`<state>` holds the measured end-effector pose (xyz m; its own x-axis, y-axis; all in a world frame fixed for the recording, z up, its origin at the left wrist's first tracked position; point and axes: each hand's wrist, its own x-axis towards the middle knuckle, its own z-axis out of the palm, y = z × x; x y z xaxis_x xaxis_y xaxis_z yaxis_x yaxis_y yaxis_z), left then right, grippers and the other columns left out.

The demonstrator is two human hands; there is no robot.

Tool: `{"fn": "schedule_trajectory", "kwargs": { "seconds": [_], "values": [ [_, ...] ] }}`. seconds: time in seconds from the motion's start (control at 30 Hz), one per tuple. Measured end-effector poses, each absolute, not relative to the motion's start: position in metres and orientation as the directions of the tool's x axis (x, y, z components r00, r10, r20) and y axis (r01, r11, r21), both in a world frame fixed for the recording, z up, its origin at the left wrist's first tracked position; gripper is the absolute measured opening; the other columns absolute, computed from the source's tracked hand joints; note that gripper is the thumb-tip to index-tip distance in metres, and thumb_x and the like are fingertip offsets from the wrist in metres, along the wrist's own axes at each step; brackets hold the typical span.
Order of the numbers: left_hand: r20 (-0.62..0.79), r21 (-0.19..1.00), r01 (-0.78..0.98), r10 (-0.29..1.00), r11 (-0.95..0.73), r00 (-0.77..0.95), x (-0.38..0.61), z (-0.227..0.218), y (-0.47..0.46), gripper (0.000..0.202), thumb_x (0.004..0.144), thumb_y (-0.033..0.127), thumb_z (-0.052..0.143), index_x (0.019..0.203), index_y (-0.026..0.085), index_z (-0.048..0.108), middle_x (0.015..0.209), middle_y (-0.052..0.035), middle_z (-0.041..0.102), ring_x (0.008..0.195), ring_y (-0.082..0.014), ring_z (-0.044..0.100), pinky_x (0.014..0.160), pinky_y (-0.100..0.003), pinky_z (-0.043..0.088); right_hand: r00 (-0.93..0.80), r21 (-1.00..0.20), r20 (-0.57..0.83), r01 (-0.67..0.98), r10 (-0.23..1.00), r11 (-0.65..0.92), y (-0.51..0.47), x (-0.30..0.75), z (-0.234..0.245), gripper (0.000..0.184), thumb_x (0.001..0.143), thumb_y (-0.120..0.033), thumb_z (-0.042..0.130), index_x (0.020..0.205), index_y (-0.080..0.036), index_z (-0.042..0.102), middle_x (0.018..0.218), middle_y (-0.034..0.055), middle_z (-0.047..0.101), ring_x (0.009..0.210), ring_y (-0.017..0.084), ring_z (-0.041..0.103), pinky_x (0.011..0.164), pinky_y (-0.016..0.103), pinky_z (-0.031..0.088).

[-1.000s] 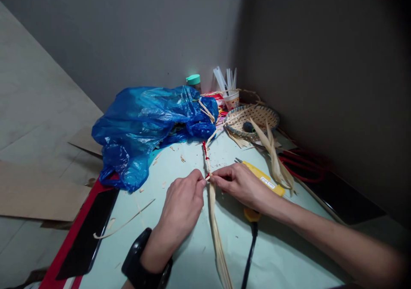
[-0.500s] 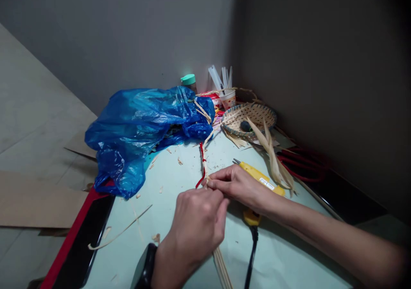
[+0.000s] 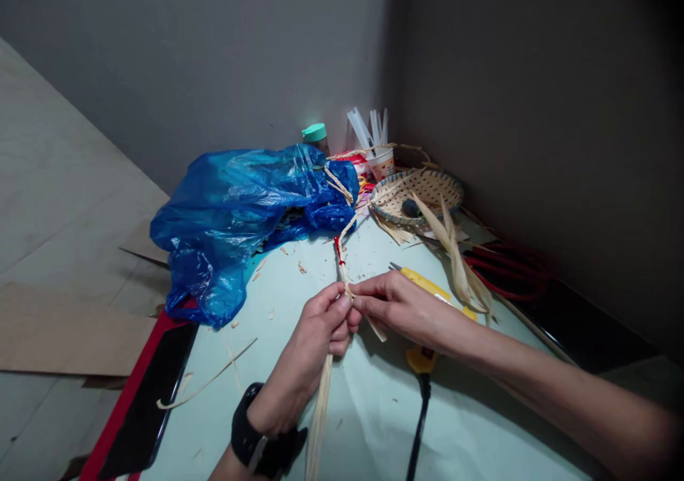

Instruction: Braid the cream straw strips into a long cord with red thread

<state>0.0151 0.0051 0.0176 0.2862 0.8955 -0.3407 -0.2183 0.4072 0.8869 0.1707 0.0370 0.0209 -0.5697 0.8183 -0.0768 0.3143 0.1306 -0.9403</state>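
Observation:
A pale braid of dried husk strands (image 3: 345, 276) runs up the middle of the table, with a red tie (image 3: 338, 249) around it above my fingers. My left hand (image 3: 324, 321) pinches the strands from the left, and a long loose bundle (image 3: 319, 417) hangs from below it toward me. From the right, the fingertips of my right hand (image 3: 387, 301) close on the same braid, touching my left fingers. A short strand end (image 3: 375, 328) sticks out below my right hand. Close behind the right hand lies a yellow glue gun (image 3: 427, 285), partly covered by it.
A blue plastic bag (image 3: 240, 210) fills the back left. At the back are a cup of glue sticks (image 3: 380, 164), a green-lidded jar (image 3: 315, 136) and a woven basket (image 3: 398, 192). Dried husks (image 3: 452, 253) lie right, and a black cord (image 3: 420, 424) crosses the front.
My left hand has turned over, so its thumb and fingers now show at the braid. The loose bundle below has swung left. My right hand stays at the braid.

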Motion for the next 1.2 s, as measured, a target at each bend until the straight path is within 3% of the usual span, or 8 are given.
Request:
{"fn": "schedule_trajectory", "kwargs": {
  "seconds": [0.17,0.43,0.63,0.83,0.9,0.97,1.03,1.2],
  "values": [
    [-0.325,0.891,-0.225,0.901,0.393,0.288,0.009,0.016,0.009,0.023,0.08,0.033,0.063,0.084,0.01,0.063,0.068,-0.0013,0.054,0.042,0.0015,0.022,0.039,-0.015,0.012,-0.594,-0.909,-0.078,0.372,0.801,0.187,0.04,0.173,0.025,0.032,0.09,-0.031,0.044,0.076,-0.014,0.067,0.07,0.0026,0.065,0.061,0.011,0.052,0.057,0.022,0.036],
    [-0.332,0.93,-0.13,0.938,0.343,0.101,0.011,0.016,0.006,0.026,0.079,0.032,0.063,0.096,0.013,0.065,0.055,0.003,0.052,0.039,-0.0004,0.022,0.038,-0.016,0.011,-0.581,-0.777,-0.034,0.527,0.813,0.344,0.034,0.176,0.032,0.029,0.09,-0.026,0.041,0.077,-0.018,0.066,0.064,0.0006,0.057,0.061,0.012,0.046,0.057,0.024,0.028],
    [-0.288,0.958,0.009,0.957,0.288,-0.039,0.015,0.02,0.005,0.021,0.079,0.027,0.059,0.095,0.014,0.063,0.069,-0.0006,0.063,0.038,-0.0006,0.031,0.039,-0.017,0.018,-0.57,-0.766,-0.059,0.552,0.82,0.329,0.035,0.176,0.028,0.029,0.09,-0.027,0.042,0.071,-0.017,0.061,0.066,0.002,0.058,0.064,0.013,0.047,0.057,0.024,0.027],
    [-0.282,0.947,0.147,0.959,0.284,-0.033,0.014,0.027,0.003,0.015,0.079,0.03,0.059,0.082,0.016,0.061,0.046,0.0068,0.043,0.041,-0.0051,0.034,0.042,-0.017,0.024,-0.589,-0.762,-0.071,0.553,0.805,0.338,0.039,0.176,0.028,0.032,0.091,-0.031,0.041,0.071,-0.018,0.061,0.065,0.0019,0.059,0.062,0.013,0.048,0.057,0.025,0.027],
    [-0.268,0.944,0.2,0.963,0.263,-0.003,0.012,0.028,0.004,0.016,0.077,0.031,0.062,0.084,0.016,0.061,0.053,0.0036,0.053,0.05,-0.0081,0.046,0.05,-0.018,0.034,-0.59,-0.761,-0.072,0.554,0.804,0.338,0.039,0.176,0.028,0.031,0.091,-0.032,0.041,0.07,-0.018,0.061,0.065,0.0016,0.059,0.062,0.013,0.048,0.058,0.026,0.027],
    [-0.219,0.944,0.254,0.976,0.209,0.011,0.01,0.028,0.006,0.017,0.073,0.028,0.067,0.084,0.016,0.062,0.074,-0.0032,0.066,0.071,-0.0137,0.059,0.065,-0.022,0.044,-0.588,-0.75,-0.072,0.565,0.806,0.345,0.04,0.177,0.027,0.031,0.091,-0.032,0.042,0.07,-0.018,0.06,0.066,0.0015,0.059,0.062,0.013,0.048,0.058,0.026,0.028],
    [-0.17,0.939,0.306,0.985,0.158,0.012,0.008,0.026,0.008,0.016,0.071,0.024,0.068,0.083,0.015,0.064,0.09,-0.007,0.068,0.086,-0.018,0.06,0.078,-0.025,0.045,-0.585,-0.729,-0.075,0.585,0.808,0.356,0.04,0.177,0.026,0.031,0.092,-0.034,0.041,0.071,-0.018,0.059,0.068,0.0017,0.06,0.062,0.013,0.048,0.059,0.026,0.029],
    [-0.226,0.895,0.398,0.974,0.199,0.023,0.007,0.028,0.01,0.011,0.074,0.023,0.064,0.08,0.014,0.064,0.077,-0.004,0.065,0.075,-0.0165,0.057,0.07,-0.025,0.043,-0.602,-0.708,-0.116,0.608,0.79,0.36,0.041,0.177,0.025,0.031,0.092,-0.034,0.041,0.074,-0.018,0.06,0.067,0.002,0.059,0.061,0.013,0.048,0.058,0.026,0.028]
  ]
}}
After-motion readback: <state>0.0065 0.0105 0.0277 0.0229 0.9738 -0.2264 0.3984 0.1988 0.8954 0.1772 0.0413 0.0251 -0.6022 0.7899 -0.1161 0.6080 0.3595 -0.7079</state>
